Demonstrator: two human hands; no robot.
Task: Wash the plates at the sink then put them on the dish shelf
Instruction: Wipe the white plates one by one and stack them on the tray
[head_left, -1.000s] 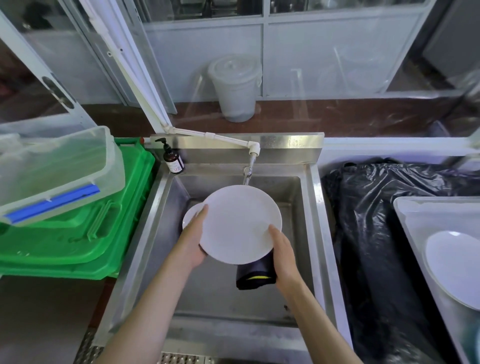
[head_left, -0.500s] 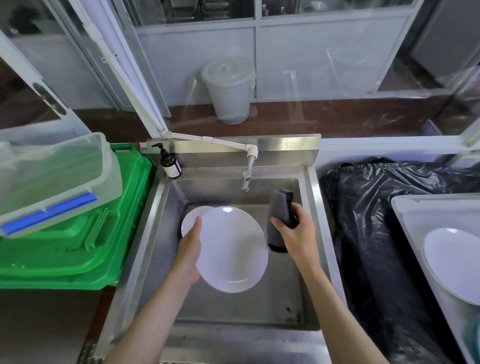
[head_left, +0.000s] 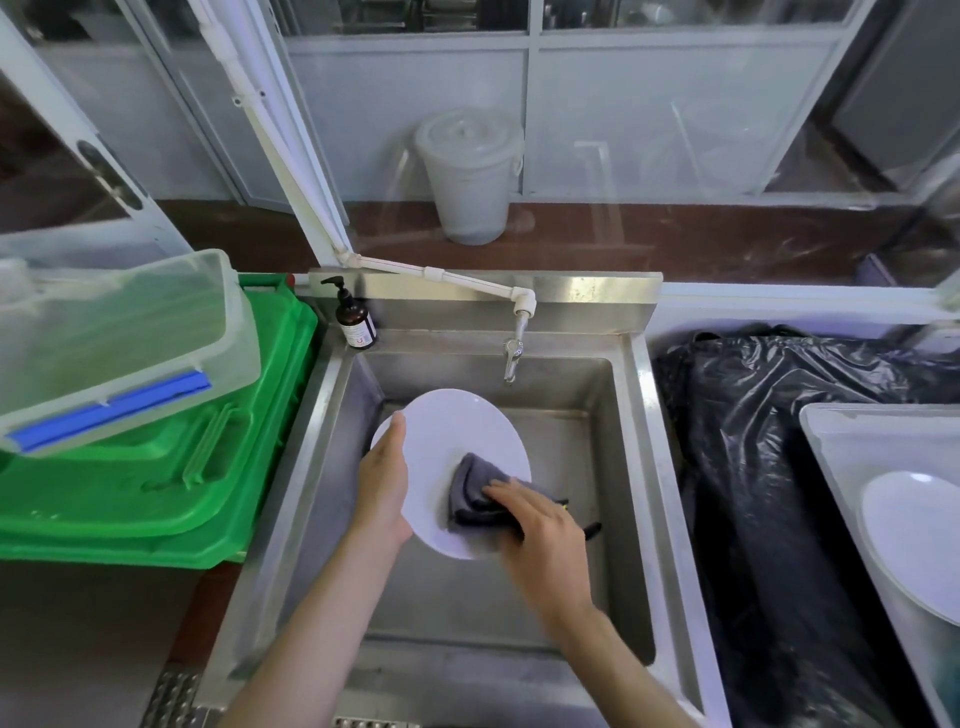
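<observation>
white plate (head_left: 457, 431), dark grey cloth (head_left: 475, 493), bare steel sink (head_left: 597, 467). left: green crate (head_left: 208, 467), clear tub (head_left: 130, 332) w/ blue strip. right: black bag (head_left: 753, 441). far: brown bottle (head_left: 356, 322), white bucket (head_left: 470, 171).

Both bare forearms reach forward from the bottom edge. The left hand (head_left: 382, 480) grips the plate (head_left: 447, 431) by its left rim, thumb lying up along the edge. The right hand (head_left: 540, 525), palm down and motion-blurred, presses the cloth (head_left: 472, 493) against the plate face with fingers spread over it.
</observation>
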